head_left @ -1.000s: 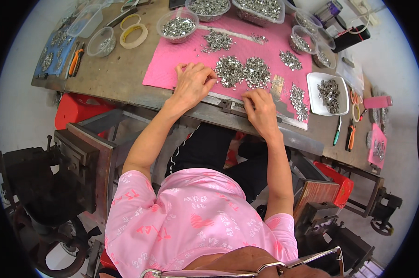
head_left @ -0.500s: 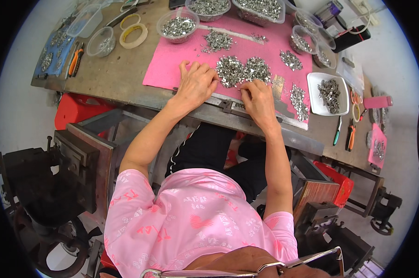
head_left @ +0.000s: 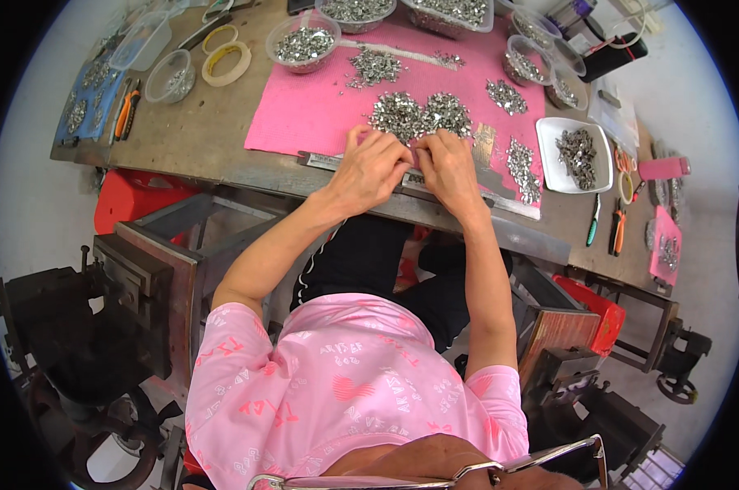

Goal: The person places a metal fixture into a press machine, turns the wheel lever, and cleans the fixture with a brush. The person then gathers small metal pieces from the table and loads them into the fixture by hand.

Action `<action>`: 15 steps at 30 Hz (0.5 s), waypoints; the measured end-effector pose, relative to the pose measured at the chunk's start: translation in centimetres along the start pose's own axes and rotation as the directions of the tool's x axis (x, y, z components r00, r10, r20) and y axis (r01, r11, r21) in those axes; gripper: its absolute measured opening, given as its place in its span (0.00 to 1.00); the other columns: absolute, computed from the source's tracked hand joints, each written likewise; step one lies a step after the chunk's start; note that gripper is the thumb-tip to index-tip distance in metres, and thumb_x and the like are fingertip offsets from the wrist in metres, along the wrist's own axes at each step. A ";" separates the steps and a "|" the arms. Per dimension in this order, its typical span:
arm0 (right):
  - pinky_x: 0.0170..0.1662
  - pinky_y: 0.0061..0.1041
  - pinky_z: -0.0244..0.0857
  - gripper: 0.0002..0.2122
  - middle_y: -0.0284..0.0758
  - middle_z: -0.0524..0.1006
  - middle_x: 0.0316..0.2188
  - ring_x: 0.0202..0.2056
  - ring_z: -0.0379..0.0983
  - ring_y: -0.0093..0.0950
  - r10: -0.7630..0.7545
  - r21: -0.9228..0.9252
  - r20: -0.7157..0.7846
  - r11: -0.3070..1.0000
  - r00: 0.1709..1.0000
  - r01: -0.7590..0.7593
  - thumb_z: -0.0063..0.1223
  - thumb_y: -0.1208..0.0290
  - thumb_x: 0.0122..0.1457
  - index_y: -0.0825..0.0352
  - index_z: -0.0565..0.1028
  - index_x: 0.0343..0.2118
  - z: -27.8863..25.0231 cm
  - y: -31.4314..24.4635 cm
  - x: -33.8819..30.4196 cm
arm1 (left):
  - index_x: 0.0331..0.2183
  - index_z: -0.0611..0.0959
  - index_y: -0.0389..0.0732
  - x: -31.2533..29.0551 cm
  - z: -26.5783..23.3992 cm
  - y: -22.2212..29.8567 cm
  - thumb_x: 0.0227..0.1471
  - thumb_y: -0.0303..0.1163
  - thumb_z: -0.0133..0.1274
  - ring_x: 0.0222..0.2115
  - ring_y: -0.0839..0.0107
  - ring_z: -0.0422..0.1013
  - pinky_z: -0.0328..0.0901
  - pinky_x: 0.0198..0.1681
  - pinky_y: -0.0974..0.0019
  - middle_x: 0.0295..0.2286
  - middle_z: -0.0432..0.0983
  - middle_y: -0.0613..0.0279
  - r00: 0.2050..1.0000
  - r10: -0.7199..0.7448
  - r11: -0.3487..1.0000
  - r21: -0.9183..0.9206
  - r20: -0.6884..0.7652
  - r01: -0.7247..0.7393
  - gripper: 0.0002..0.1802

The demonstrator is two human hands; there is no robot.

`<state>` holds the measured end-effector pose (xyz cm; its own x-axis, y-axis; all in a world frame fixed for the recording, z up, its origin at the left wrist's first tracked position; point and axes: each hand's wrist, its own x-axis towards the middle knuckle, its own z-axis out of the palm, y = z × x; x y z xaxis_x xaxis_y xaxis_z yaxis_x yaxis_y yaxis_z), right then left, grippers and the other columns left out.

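My left hand [head_left: 373, 170] and my right hand [head_left: 449, 167] are close together at the table's front edge, fingertips nearly meeting. Both are closed in a pinch; whatever sits between the fingers is too small or hidden to make out. Beneath them a narrow metal bar [head_left: 321, 162] runs along the edge, with a row of small pieces partly showing between the hands. Just beyond the fingertips lie two touching heaps of small shiny metal pieces, a left heap [head_left: 396, 116] and a right heap [head_left: 445, 113], on a pink mat [head_left: 284, 114].
Smaller piles of metal pieces [head_left: 375, 67] lie farther back, near filled plastic tubs [head_left: 303, 45]. A white tray [head_left: 552, 171] of darker pieces stands at right, beside orange-handled pliers [head_left: 617, 229]. Tape rolls [head_left: 227, 64] and more pliers [head_left: 127, 113] lie at left. Machines [head_left: 84, 302] flank my seat.
My left hand has moved right, and my fingertips have come together over the bar. More of the bar's left end shows. The whole view has shifted slightly.
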<state>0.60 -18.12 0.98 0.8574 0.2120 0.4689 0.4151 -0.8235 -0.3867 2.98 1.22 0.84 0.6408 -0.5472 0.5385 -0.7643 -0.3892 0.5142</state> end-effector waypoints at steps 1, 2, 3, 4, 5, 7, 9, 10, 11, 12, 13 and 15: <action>0.41 0.35 0.59 0.03 0.38 0.73 0.29 0.35 0.71 0.37 0.006 0.014 0.013 1.000 1.000 -0.006 0.57 0.77 0.54 0.67 0.76 0.31 -0.4 0.3 -0.2 | 0.33 0.78 0.41 0.0 0.3 0.2 0.50 0.26 0.59 0.36 0.62 0.70 0.55 0.53 0.52 0.30 0.73 0.63 1.000 0.016 0.998 -0.062 0.000 -0.016 0.06; 0.41 0.35 0.59 0.03 0.38 0.73 0.29 0.35 0.71 0.37 0.008 0.014 0.014 1.000 1.000 -0.008 0.57 0.77 0.54 0.67 0.76 0.31 -1.1 0.3 -0.5 | 0.32 0.78 0.40 0.0 0.7 0.4 0.49 0.26 0.59 0.36 0.61 0.69 0.56 0.52 0.55 0.30 0.73 0.62 0.998 0.065 0.997 -0.051 -0.001 -0.065 0.07; 0.40 0.35 0.59 0.03 0.37 0.73 0.29 0.34 0.70 0.36 0.080 0.089 0.040 0.993 0.996 -0.083 0.58 0.77 0.54 0.67 0.75 0.31 -2.1 0.0 -0.9 | 0.32 0.78 0.40 -0.1 1.1 0.4 0.49 0.26 0.59 0.36 0.61 0.69 0.56 0.52 0.55 0.30 0.73 0.62 0.998 0.064 0.997 -0.052 -0.001 -0.064 0.07; 0.40 0.35 0.59 0.04 0.37 0.73 0.29 0.34 0.70 0.36 0.148 0.161 0.072 0.974 0.986 -0.158 0.58 0.78 0.54 0.67 0.75 0.31 -2.8 -0.3 -1.5 | 0.32 0.78 0.40 -0.2 1.5 0.4 0.49 0.26 0.60 0.36 0.61 0.69 0.57 0.51 0.54 0.30 0.73 0.62 0.997 0.080 0.993 -0.092 0.015 -0.078 0.07; 0.40 0.35 0.59 0.04 0.37 0.73 0.29 0.34 0.70 0.36 0.150 0.160 0.072 0.974 0.986 -0.160 0.58 0.78 0.54 0.67 0.75 0.31 -3.1 -0.5 -2.2 | 0.32 0.78 0.40 -0.2 1.8 0.5 0.49 0.26 0.60 0.36 0.60 0.69 0.58 0.50 0.54 0.30 0.72 0.62 0.995 0.098 0.987 -0.134 0.032 -0.093 0.07; 0.40 0.34 0.59 0.06 0.36 0.73 0.30 0.33 0.70 0.36 0.124 0.241 0.024 0.962 0.992 -0.126 0.59 0.80 0.52 0.67 0.74 0.32 -3.6 -0.8 -3.4 | 0.32 0.78 0.40 -0.1 2.0 0.7 0.49 0.26 0.60 0.36 0.60 0.69 0.58 0.49 0.54 0.30 0.72 0.62 0.993 0.105 0.985 -0.140 0.046 -0.098 0.07; 0.39 0.34 0.59 0.06 0.35 0.73 0.30 0.34 0.70 0.35 0.080 0.193 -0.007 0.978 0.997 -0.077 0.60 0.81 0.51 0.67 0.74 0.32 -3.5 -1.0 -4.2 | 0.32 0.78 0.40 0.0 2.2 0.8 0.49 0.26 0.60 0.36 0.60 0.69 0.59 0.48 0.53 0.30 0.72 0.61 0.992 0.114 0.984 -0.147 0.061 -0.104 0.07; 0.39 0.34 0.59 0.07 0.35 0.73 0.31 0.34 0.70 0.35 0.030 0.145 -0.036 0.989 0.999 -0.025 0.60 0.81 0.50 0.67 0.74 0.32 -3.4 -1.2 -4.5 | 0.32 0.78 0.40 -0.1 2.3 0.8 0.48 0.26 0.60 0.36 0.61 0.69 0.59 0.50 0.52 0.30 0.72 0.62 0.992 0.114 0.985 -0.135 0.062 -0.105 0.07; 0.39 0.34 0.59 0.07 0.35 0.73 0.31 0.34 0.70 0.35 0.031 0.144 -0.038 0.989 0.999 -0.026 0.60 0.81 0.50 0.67 0.74 0.32 -3.2 -1.2 -4.7 | 0.31 0.78 0.40 -0.1 2.4 0.9 0.48 0.26 0.61 0.37 0.61 0.70 0.59 0.52 0.50 0.30 0.72 0.62 0.991 0.115 0.987 -0.123 0.062 -0.106 0.07; 0.39 0.34 0.60 0.08 0.35 0.73 0.31 0.34 0.70 0.35 0.004 0.104 -0.040 0.995 0.999 0.001 0.61 0.81 0.49 0.67 0.74 0.32 -3.1 -1.3 -4.8 | 0.31 0.78 0.40 -0.1 2.3 1.0 0.48 0.26 0.61 0.37 0.61 0.70 0.59 0.52 0.50 0.30 0.72 0.62 0.991 0.117 0.987 -0.122 0.063 -0.108 0.07; 0.39 0.34 0.60 0.09 0.35 0.73 0.31 0.35 0.70 0.35 -0.025 0.064 -0.042 0.998 0.999 0.027 0.61 0.81 0.49 0.67 0.74 0.32 -3.0 -1.4 -4.9 | 0.32 0.79 0.40 0.0 2.2 1.2 0.48 0.26 0.61 0.37 0.62 0.70 0.58 0.54 0.49 0.30 0.73 0.62 0.990 0.127 0.990 -0.067 0.057 -0.123 0.07; 0.39 0.34 0.60 0.09 0.35 0.73 0.31 0.35 0.70 0.35 -0.042 0.040 -0.070 0.998 0.997 0.044 0.61 0.81 0.48 0.67 0.74 0.32 -2.6 -1.5 -5.0 | 0.32 0.80 0.41 -0.2 2.2 1.3 0.48 0.27 0.61 0.37 0.62 0.70 0.57 0.57 0.48 0.30 0.74 0.63 0.989 0.137 0.991 -0.008 0.052 -0.137 0.07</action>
<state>-5.12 -19.33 1.26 0.8160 0.2086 0.5392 0.4647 -0.7915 -0.3970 1.72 -0.78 -0.02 0.5253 -0.6329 0.5687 -0.8443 -0.3045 0.4410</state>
